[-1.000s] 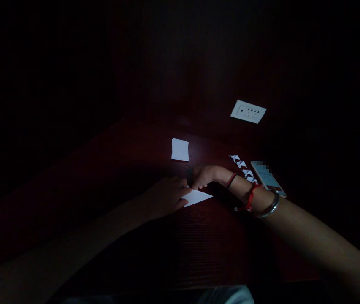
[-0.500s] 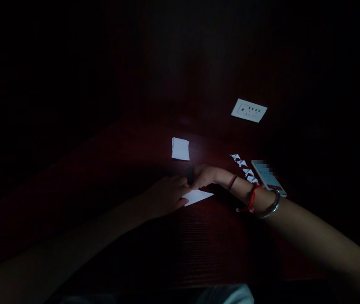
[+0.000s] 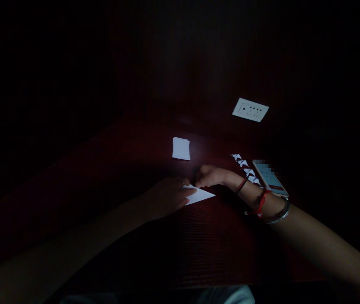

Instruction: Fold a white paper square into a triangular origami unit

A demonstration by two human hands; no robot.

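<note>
A white folded paper (image 3: 201,196), triangular in outline, lies on the dark red table with one point toward the right. My left hand (image 3: 170,196) grips its left part, with the index finger stretched over the top and the thumb at the lower edge. At the paper's upper edge, my right hand (image 3: 209,176) has its fingers curled and pressed together, the tips touching the edge. The undersides of the right fingers are hidden. Bracelets circle the right wrist, and a ring shows on the left hand.
Beyond my hands lies a small stack of white paper sheets (image 3: 181,148). Several small folded paper pieces (image 3: 245,168) form a slanting row at the right, beside a phone (image 3: 273,179) with a lit screen. A white socket plate (image 3: 250,110) is on the back wall. The surroundings are very dark.
My right hand has slid to the right along the paper's upper edge, away from the left fingers, uncovering more of the paper. My left hand stays nearly in place.
</note>
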